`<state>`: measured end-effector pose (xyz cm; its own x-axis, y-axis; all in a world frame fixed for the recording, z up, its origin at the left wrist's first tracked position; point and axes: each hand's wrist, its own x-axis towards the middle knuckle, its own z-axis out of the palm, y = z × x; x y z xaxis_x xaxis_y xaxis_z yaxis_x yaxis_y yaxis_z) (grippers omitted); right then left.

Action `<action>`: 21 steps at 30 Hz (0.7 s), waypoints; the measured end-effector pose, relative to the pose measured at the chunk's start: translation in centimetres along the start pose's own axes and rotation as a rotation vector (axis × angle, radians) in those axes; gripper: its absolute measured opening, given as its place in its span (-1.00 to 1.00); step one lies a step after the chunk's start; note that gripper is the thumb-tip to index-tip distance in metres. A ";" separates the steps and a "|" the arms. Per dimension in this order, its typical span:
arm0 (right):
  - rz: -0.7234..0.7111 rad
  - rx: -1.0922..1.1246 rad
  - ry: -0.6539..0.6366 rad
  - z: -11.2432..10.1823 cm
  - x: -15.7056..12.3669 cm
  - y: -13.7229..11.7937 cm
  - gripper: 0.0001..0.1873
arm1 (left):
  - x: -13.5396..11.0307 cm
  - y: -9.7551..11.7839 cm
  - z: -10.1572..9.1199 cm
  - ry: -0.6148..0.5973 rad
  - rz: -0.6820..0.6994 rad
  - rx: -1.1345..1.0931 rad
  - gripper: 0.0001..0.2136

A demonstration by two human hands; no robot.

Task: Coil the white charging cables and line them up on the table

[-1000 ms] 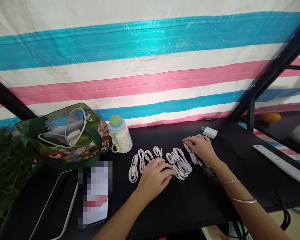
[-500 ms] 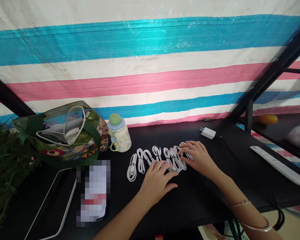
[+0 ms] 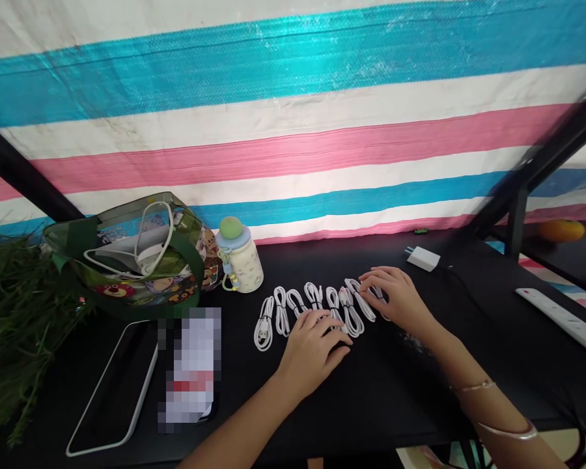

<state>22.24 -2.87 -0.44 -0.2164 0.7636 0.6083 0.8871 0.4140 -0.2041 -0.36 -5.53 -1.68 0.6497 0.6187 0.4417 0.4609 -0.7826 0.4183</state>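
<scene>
A row of coiled white USB cables, each tied into a small bundle, lies on the black table. My left hand rests palm down at the row's near side. Its fingers are spread over the middle bundles and partly hide them, holding none. At the right end, my right hand has its thumb and fingers curled round the last coiled cable, which stays on the table and is partly covered. A neighbouring coil lies just left of those fingertips.
Behind the row stands a cream jar with a green-topped lid. Left are a clear green-trimmed bag, a white-edged tablet, a blurred phone-like item and greenery. Right are a white charger plug and power strip.
My right hand has shifted slightly right with the end cable, and the coils beside it are more spread apart. My left hand stays over the middle bundles. The camera view has turned a little left.
</scene>
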 end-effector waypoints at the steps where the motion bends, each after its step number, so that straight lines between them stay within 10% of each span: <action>1: 0.003 0.020 0.008 -0.2 0.3 0.0 -0.75 | 0.0 0.0 0.0 0.007 -0.004 -0.024 -0.87; 7: 0.002 0.136 0.095 -1.3 1.9 -2.0 -0.83 | 0.9 0.0 -1.3 0.020 -0.069 -0.214 -0.79; 14: -0.095 0.220 0.168 -0.2 4.0 -6.8 -0.87 | 3.6 -1.4 -4.2 0.013 -0.551 -0.391 -0.72; 21: -0.108 0.221 0.260 1.3 3.7 -8.0 -0.88 | 3.0 -1.7 -3.6 0.031 -0.531 -0.803 -0.61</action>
<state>13.81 -2.72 2.50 -0.1683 0.5697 0.8044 0.7490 0.6045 -0.2714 -1.41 -2.11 1.77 0.4544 0.8891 0.0544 0.1312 -0.1272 0.9832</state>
